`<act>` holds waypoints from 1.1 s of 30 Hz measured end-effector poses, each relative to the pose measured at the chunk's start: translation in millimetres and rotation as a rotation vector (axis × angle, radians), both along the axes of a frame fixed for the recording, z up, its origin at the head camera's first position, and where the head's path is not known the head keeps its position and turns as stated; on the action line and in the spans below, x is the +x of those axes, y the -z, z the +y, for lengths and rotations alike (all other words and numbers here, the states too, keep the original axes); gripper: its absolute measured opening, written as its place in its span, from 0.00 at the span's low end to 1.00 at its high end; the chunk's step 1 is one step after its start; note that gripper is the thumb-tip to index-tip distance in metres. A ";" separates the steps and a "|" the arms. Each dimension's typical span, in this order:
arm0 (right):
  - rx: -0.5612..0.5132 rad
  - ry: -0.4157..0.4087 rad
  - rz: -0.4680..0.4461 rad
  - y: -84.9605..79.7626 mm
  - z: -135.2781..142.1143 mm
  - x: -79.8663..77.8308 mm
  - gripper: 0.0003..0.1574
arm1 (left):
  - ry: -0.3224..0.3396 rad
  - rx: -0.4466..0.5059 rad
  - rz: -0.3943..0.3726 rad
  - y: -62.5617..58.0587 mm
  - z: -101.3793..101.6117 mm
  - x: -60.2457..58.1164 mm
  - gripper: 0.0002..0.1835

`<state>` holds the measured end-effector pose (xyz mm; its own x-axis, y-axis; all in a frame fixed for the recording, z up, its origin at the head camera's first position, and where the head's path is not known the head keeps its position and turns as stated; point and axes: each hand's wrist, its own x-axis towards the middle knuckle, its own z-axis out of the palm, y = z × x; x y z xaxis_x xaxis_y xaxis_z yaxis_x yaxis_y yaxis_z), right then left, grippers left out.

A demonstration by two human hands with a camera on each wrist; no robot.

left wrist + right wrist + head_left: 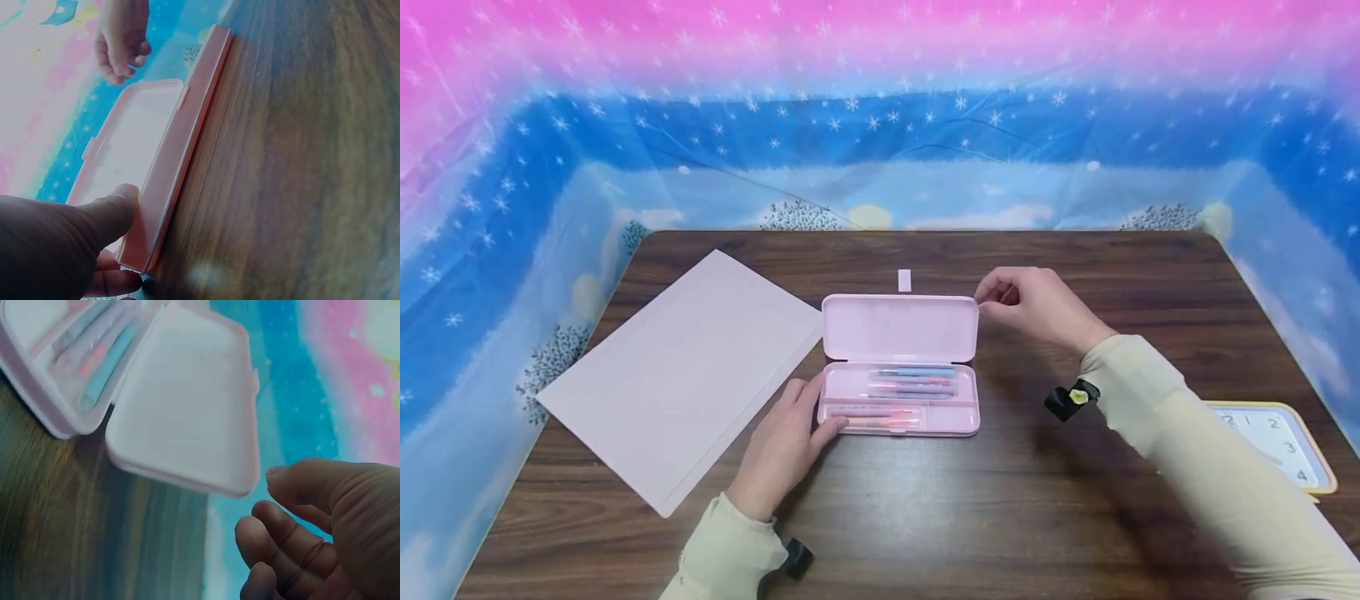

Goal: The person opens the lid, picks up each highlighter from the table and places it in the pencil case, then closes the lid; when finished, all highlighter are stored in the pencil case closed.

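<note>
A pink pencil case lies on the table with its lid raised at the back. Several pens in blue, purple and orange tones fill its compartments. My left hand grips the left end of the case, thumb over the front corner and fingers along the side. Beside the lid's upper right corner is my right hand, its fingers loosely bent. In the right wrist view a small gap separates those fingertips from the lid's edge.
A large pale pink sheet or folder lies slanted at left, its right corner close to the lid. Behind the case is a small white rectangular piece. A yellow-rimmed clock sits at right, partly covered by the right sleeve. Patterned cloth surrounds the table.
</note>
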<state>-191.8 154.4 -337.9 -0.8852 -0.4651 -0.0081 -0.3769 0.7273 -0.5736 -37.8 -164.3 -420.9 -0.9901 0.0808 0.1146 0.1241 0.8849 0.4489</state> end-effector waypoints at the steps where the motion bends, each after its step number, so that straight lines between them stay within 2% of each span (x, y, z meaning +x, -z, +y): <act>1: -0.004 0.005 -0.002 2.6 2.5 -2.1 0.08 | 0.001 0.000 -0.004 0.1 0.2 0.2 0.39; 10: -0.061 0.050 -0.038 21.0 9.1 -9.3 0.12 | 0.007 0.008 0.013 2.3 2.7 0.2 0.38; 15: -0.109 0.058 -0.076 22.2 7.5 -8.1 0.11 | 0.013 0.014 0.034 1.8 4.1 0.2 0.38; 19: -0.103 0.040 -0.068 21.2 4.2 -5.5 0.08 | 0.010 0.016 0.040 1.5 4.8 0.0 0.38; 26: -0.085 0.032 -0.026 15.5 2.7 5.4 0.07 | 0.007 0.033 0.037 1.7 5.1 -0.4 0.37; 33: -0.120 0.011 -0.018 10.9 2.1 27.2 0.09 | -0.061 0.089 -0.014 -4.8 0.9 -1.6 0.32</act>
